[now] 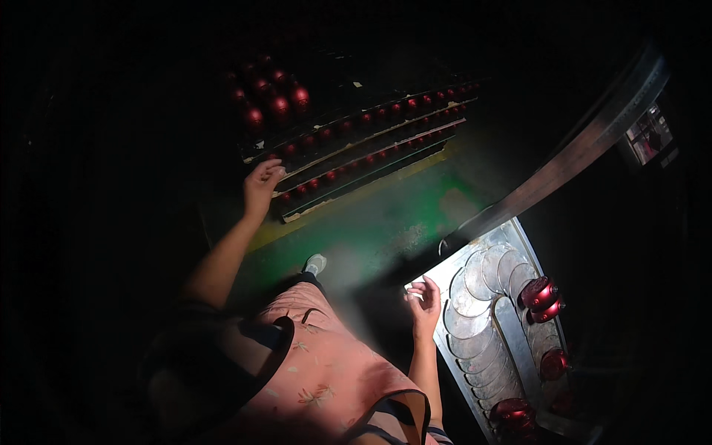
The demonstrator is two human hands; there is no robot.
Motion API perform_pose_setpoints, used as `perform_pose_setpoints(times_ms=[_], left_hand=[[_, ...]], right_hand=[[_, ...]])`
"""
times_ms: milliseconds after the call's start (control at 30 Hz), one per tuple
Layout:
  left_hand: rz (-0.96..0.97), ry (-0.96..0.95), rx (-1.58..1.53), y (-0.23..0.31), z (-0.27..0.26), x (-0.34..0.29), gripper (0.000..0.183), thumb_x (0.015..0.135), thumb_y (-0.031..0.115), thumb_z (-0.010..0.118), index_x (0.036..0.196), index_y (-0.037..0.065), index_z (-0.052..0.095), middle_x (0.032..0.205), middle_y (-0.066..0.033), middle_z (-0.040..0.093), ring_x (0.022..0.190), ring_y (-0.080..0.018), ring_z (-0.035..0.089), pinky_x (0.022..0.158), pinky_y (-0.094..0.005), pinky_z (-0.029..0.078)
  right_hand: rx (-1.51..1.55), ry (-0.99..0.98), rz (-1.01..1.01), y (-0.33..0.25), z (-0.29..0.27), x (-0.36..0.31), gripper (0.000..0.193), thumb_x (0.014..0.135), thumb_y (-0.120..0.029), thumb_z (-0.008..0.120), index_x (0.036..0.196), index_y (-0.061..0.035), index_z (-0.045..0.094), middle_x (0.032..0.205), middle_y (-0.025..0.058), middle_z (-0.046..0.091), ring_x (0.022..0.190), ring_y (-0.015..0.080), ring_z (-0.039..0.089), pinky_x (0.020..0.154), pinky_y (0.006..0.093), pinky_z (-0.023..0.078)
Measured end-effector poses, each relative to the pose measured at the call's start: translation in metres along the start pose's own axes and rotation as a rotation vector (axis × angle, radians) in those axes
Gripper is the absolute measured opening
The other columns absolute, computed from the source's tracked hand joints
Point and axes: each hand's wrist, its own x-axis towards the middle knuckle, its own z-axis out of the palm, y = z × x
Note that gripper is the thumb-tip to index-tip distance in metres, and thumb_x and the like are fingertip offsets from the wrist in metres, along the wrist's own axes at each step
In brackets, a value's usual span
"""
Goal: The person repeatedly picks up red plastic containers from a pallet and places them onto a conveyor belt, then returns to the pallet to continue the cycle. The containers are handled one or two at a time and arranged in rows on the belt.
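Left hand (265, 178) and right hand (424, 300) loosely curled; any grip cannot be determined.
Stacked trays (382, 139) of red rounded pieces (279, 109) stand beside the left hand; a metal conveyor (475, 348) is beside the right, bearing further pieces (538, 294) rightward.

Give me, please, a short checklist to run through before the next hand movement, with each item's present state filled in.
1. Left hand off the stacked boards: cannot tell; it is at their left end, but contact is unclear.
2. Right hand without a ball: ok; none shows in it.
3. Right hand apart from the red balls on the conveyor: ok; those sit toward the right side and lower end of the metal conveyor.
4. Shoe apart from the boards: ok; it is on the green floor.
5. Lighting around the work: not ok; much of the surroundings is too dark to check.
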Motion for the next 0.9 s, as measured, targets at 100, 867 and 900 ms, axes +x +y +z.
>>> perform_pose_setpoints(times_ms=[100, 867, 900], left_hand=[[0.066, 0.240, 0.074, 0.002, -0.061, 0.133, 0.026, 0.088, 0.012, 0.069, 0.114, 0.005, 0.066, 0.103, -0.0055, 0.065, 0.094, -0.0126, 0.062, 0.084, -0.0283, 0.050], [-0.259, -0.203, 0.248, -0.029, -0.157, 0.336, 0.057, 0.084, 0.008, 0.073, 0.136, 0.009, 0.050, 0.077, 0.0003, 0.064, 0.053, -0.0040, 0.046, 0.043, -0.0221, 0.033], [-0.282, -0.307, 0.184, -0.036, -0.161, 0.348, 0.055, 0.084, 0.009, 0.073, 0.134, 0.010, 0.051, 0.077, 0.0001, 0.064, 0.053, -0.0042, 0.046, 0.044, -0.0223, 0.032]], right_hand=[[-0.178, -0.272, -0.048, -0.029, 0.119, 0.149, 0.059, 0.080, 0.005, 0.070, 0.135, -0.0014, 0.048, 0.121, 0.0095, 0.056, 0.109, 0.0182, 0.056, 0.090, 0.0298, 0.050], [-0.787, -1.221, -0.418, -0.042, 0.464, 0.456, 0.042, 0.079, -0.039, 0.076, 0.112, -0.0146, 0.069, 0.079, 0.0071, 0.065, 0.075, 0.0247, 0.066, 0.068, 0.0352, 0.050], [-0.823, -1.256, -0.417, -0.041, 0.468, 0.458, 0.044, 0.078, -0.043, 0.074, 0.113, -0.0157, 0.069, 0.081, 0.0079, 0.067, 0.079, 0.0283, 0.067, 0.071, 0.0381, 0.051]])
